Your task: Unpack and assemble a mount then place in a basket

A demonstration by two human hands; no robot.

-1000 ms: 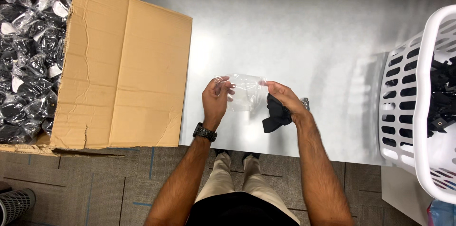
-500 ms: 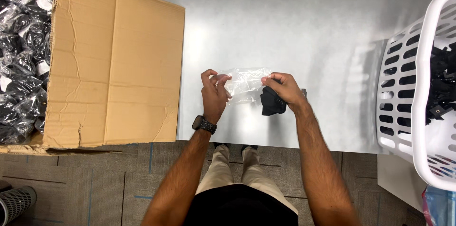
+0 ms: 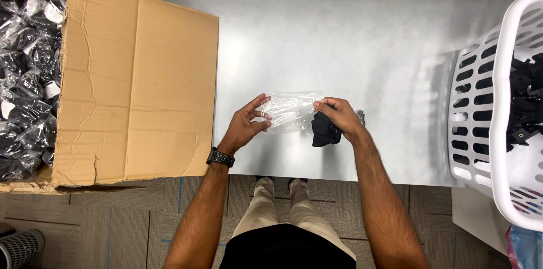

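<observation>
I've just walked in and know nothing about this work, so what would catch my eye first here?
Mid-table, the left hand and right hand pinch a clear bag between them, and the right also grips a black item. At left a big cardboard box holds many bagged black pieces. At right stands a white basket with loose black items inside.

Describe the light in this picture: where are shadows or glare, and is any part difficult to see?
Head view: even overhead light on the grey table; the white basket casts a slotted shadow to its left; the clear plastic bag, between left hand and right hand, shows faint glints; the black item lacks detail; bagged items in the cardboard box glare strongly.
</observation>
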